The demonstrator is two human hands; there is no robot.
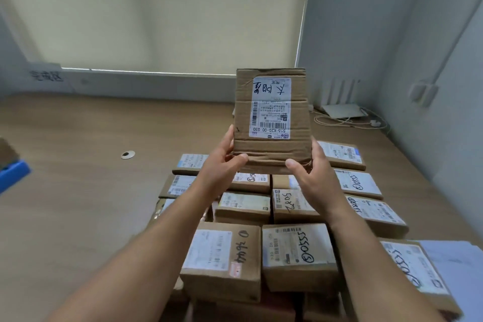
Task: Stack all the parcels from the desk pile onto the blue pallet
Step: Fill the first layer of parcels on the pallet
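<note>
1. above the pile, mid-frame, the left hand and right hand hold one parcel between them, lifted clear of the boxes below.
2. left fingers curl round the parcel's lower left edge, thumb pressed on its near face. right fingers wrap the lower right edge the same way.
3. the parcel is tilted up so its broad face looks at the camera. a white label with barcodes and black handwriting sits on the creased cardboard.
4. under the forearms the pile of brown parcels lies in close rows on the surface, each with a white label, several with black marker numbers.
5. white paper lies at the pile's near right corner.
6. a round grommet is set in the surface left of the pile, apart from it.
7. a router and loose cables sit at the far right by the wall.
8. the blue pallet shows only as a corner at the left edge, well apart from the parcel.
9. a pale blind hangs behind.
</note>
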